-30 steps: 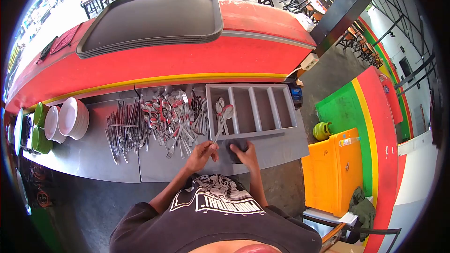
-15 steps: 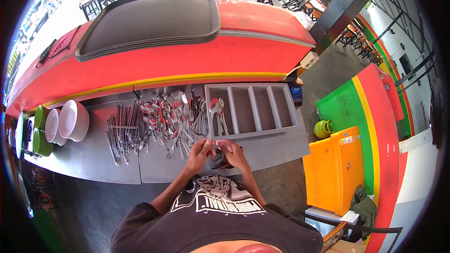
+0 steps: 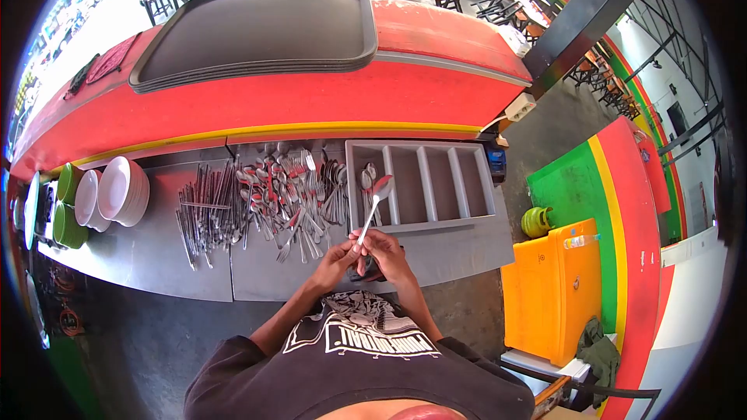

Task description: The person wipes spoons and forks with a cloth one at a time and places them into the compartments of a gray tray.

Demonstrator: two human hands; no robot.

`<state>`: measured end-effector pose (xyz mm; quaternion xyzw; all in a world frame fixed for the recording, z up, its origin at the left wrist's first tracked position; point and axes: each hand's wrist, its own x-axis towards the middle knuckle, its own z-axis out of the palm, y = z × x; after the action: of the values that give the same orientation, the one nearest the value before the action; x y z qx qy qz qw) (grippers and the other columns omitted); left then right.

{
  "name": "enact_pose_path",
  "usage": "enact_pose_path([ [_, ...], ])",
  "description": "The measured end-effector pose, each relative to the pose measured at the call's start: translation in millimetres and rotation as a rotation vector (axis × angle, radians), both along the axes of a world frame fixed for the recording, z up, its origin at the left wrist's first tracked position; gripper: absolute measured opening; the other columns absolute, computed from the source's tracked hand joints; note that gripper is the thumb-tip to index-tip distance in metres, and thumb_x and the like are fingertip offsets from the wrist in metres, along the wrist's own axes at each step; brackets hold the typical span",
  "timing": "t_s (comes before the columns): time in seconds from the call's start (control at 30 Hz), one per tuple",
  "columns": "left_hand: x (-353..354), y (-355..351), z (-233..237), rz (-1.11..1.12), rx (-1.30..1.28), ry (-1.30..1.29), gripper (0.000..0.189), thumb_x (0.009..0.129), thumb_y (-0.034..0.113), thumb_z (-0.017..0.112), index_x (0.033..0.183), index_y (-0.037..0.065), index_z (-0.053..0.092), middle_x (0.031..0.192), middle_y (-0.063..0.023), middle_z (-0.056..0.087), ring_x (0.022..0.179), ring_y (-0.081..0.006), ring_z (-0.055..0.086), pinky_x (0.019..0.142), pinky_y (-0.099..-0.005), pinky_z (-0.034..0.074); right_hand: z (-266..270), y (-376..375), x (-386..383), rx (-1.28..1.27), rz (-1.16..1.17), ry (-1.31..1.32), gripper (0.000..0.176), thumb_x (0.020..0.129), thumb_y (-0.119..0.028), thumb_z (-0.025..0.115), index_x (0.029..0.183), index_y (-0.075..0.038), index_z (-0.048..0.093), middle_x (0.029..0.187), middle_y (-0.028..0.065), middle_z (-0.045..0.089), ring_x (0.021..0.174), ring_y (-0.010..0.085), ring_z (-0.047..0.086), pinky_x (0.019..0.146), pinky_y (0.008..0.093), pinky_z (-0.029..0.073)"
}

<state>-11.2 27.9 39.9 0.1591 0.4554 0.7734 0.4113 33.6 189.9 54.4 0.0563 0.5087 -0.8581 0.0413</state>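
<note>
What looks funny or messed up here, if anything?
The spoons and forks look messy: they're in a jumble on the metal counter, pointing different ways. Beside them, a thin stick lies crosswise over the other sticks. I can't see any spills or breaks.

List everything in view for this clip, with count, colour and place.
Spoon: one, silver, held
Cloth: one, black, below the hands
Cutlery: many, silver, heaped left of the bin
Chopsticks: many, dark, left of the cutlery
Bin: one, grey, four compartments, spoons in the leftmost
Bowls: stacked, white and green, far left
Table: grey, below these
Trays: one stack, dark, on the ledge
Ledge: one, red, behind
Canister: one, green, right
Box: one, orange, right
Furniture: several tables and chairs, background
Left hand, right hand: at the spoon
</note>
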Motion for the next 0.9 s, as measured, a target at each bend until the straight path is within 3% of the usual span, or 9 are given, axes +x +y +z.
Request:
enact_pose_path([
  [0.07,-1,-3,-2,-0.032,0.002,0.028,0.033,0.105,0.031,0.042,0.101,0.002,0.057,0.076,-0.0043,0.056,0.071,-0.0133,0.056,0.071,-0.0286,0.044,-5,2,1,-0.03,0.001,0.007,0.026,0.096,-0.01,0.058,0.116,0.005,0.061,0.087,0.0062,0.063,0.06,0.014,0.06,0.055,0.0285,0.053],
  [0.17,-4,-2,0,-0.052,-0.042,0.045,0.036,0.105,0.031,0.041,0.101,0.0,0.059,0.077,-0.0051,0.059,0.072,-0.0132,0.056,0.072,-0.0287,0.045,-27,7,1,0.012,-0.057,0.02,0.022,0.095,-0.016,0.062,0.109,0.001,0.064,0.103,0.0098,0.067,0.076,0.012,0.062,0.067,0.0263,0.052],
  [0.37,-7,9,-2,-0.028,-0.281,0.332,0.044,0.103,0.036,0.046,0.101,-0.003,0.065,0.077,-0.0042,0.064,0.073,-0.0099,0.059,0.072,-0.0273,0.049,-36,13,0,0.145,-0.188,-0.063,0.014,0.094,-0.015,0.065,0.096,-0.001,0.064,0.089,0.0055,0.068,0.074,0.0078,0.061,0.063,0.0229,0.049],
  [0.47,-7,13,2,-0.014,-0.312,0.345,0.044,0.103,0.036,0.048,0.103,-0.004,0.067,0.079,-0.0046,0.066,0.074,-0.0098,0.06,0.069,-0.0272,0.05,-44,17,-1,0.216,-0.195,-0.116,0.016,0.092,-0.017,0.067,0.094,-0.002,0.064,0.082,0.0033,0.067,0.07,0.0069,0.061,0.06,0.0209,0.047],
  [0.77,-6,17,-12,-0.014,-0.312,0.156,0.044,0.102,0.038,0.05,0.104,-0.002,0.069,0.084,-0.004,0.067,0.073,-0.0085,0.06,0.067,-0.0249,0.05,-76,11,2,0.283,-0.285,-0.276,0.021,0.093,-0.021,0.067,0.097,0.0,0.066,0.074,-0.0014,0.061,0.061,0.0059,0.054,0.055,0.0214,0.044],
  [0.9,-6,16,-19,-0.021,-0.341,0.07,0.047,0.101,0.042,0.048,0.1,0.0,0.07,0.084,-0.0025,0.067,0.072,-0.0083,0.059,0.066,-0.0232,0.047,-90,15,4,0.188,-0.188,-0.304,0.025,0.094,-0.023,0.066,0.1,0.001,0.067,0.076,-0.0014,0.062,0.064,0.0059,0.054,0.057,0.0219,0.044],
])
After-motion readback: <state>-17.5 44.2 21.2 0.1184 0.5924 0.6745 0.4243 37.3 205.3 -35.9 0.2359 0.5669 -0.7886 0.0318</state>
